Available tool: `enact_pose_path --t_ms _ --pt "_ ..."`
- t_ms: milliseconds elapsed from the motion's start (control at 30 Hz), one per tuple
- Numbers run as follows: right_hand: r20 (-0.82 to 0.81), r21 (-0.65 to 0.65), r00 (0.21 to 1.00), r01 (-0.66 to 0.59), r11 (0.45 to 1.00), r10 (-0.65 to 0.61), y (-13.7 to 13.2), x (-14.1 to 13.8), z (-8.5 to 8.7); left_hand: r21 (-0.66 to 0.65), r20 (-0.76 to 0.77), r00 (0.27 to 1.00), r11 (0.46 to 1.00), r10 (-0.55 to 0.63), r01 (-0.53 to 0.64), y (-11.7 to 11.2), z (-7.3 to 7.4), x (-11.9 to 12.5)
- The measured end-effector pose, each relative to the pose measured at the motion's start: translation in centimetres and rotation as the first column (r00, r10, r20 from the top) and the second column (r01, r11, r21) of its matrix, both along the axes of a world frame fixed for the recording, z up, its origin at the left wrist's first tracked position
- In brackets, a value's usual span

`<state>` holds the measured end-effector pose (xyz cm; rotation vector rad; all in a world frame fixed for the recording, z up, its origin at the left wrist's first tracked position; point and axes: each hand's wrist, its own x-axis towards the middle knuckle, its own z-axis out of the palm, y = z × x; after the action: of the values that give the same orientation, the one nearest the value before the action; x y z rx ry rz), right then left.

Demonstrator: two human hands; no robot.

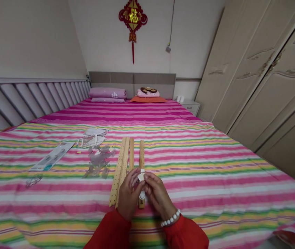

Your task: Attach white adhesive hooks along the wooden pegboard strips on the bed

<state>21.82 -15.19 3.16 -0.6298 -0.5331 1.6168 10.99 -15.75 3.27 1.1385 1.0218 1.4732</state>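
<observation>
Over the bed, my left hand (129, 193) and my right hand (156, 192) meet, fingertips pinched on a small white flat piece (141, 176). It looks squarish; its exact kind is too small to make out. Just below the fingers, a white rounded object (142, 195) shows against the wooden strip with holes (141, 152), partly hidden by my hands. Left of that strip lie more wooden strips, including a wide one with rows of holes (120, 166) and a narrow one (131, 154). My left hand covers part of them.
Clear and greyish plastic scraps (99, 160) lie left of the strips, with crumpled clear packaging (93, 137) behind. Farther left are a flat blister pack (53, 157) and a small wiry bundle (34, 180). A striped sheet (201, 180) covers the bed; a wardrobe (253, 76) stands right.
</observation>
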Motion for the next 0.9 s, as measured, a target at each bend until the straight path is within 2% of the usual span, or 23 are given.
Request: enact_pose_path --t_ms 67,267,333,400,467,567,700,767,833,900 --pt "0.014 0.006 1.0 0.005 1.0 -0.005 0.1 0.0 0.0 -0.035 0.003 1.0 0.999 0.02 -0.02 0.1 0.1 -0.1" --pt "0.136 0.042 0.99 0.034 0.999 -0.04 0.4 0.6 0.0 -0.195 0.072 0.997 0.979 -0.042 0.055 0.6 0.1 -0.5" --pt "0.171 0.061 0.985 0.022 0.998 -0.032 0.5 0.8 0.0 -0.239 0.137 0.99 0.969 -0.025 0.057 0.7 0.3 -0.4" --pt "0.2 0.078 0.98 0.005 0.997 -0.02 0.6 1.0 0.0 -0.301 0.238 0.971 0.948 -0.035 0.108 0.8 0.6 -0.3" --pt "0.225 0.1 0.974 0.019 0.995 -0.041 0.7 1.2 0.1 -0.366 0.348 0.934 0.906 -0.077 0.212 0.8 0.9 -0.4" --pt "0.227 0.108 0.971 0.046 0.993 -0.069 0.8 1.4 0.1 -0.452 0.499 0.859 0.812 -0.114 0.37 0.8 1.5 -0.5" --pt "0.207 0.089 0.978 -0.003 0.996 -0.015 0.9 1.5 -0.1 -0.549 0.652 0.757 0.662 -0.045 0.511 1.0 2.1 -0.5" --pt "0.189 0.083 0.982 -0.005 0.997 -0.011 1.0 1.6 -0.2 -0.565 0.674 0.737 0.615 -0.039 0.549 1.1 2.1 -0.4" --pt "0.176 0.069 0.984 0.006 0.998 -0.019 1.2 1.8 -0.5 -0.573 0.618 0.781 0.629 -0.09 0.526 1.2 1.9 -0.4" --pt "0.175 0.046 0.984 0.032 0.998 -0.039 1.5 1.9 -0.7 -0.556 0.467 0.872 0.717 -0.148 0.42 1.5 1.4 -0.5"
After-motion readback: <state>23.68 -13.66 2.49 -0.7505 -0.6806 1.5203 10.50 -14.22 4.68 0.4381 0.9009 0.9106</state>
